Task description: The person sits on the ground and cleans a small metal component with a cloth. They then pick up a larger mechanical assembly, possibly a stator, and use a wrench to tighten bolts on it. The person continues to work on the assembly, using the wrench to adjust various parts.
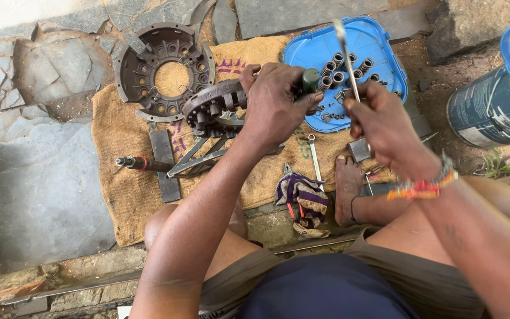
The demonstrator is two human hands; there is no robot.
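We've got our left hand [275,103] wrapped over the top of a heavy round plate [213,109], fingers curled down and clamped on its edge, so it's held up off the sack [119,177] and tilted on its side. A green-handled tool [310,80] pokes out just past the knuckles of that hand, touching the plate end; can't tell how far it goes in because the hand covers it.

Our right hand [385,130] is closed in a fist around a slim metal spanner [346,56], which sticks up and away from the grip, its shiny end sitting over the blue tray [385,47]. There's a beaded bracelet [423,188] on that wrist.

Behind the right grip, the tray holds a bunch of small springs [343,68] standing on end, plus some loose small bits. Beyond the left grip, flat on the sack, lies the round cover [163,71] with a big hole in the middle. Under the held plate there's a shaft [140,163] with a red band and some flat steel bars crossing it.

Between the two grips and lower down, another spanner [315,156] lies on the sack, with a striped rag [302,201] just next to it and our bare foot [348,189] beside that. Off past the right hand, well apart, sits a blue bucket [491,109].
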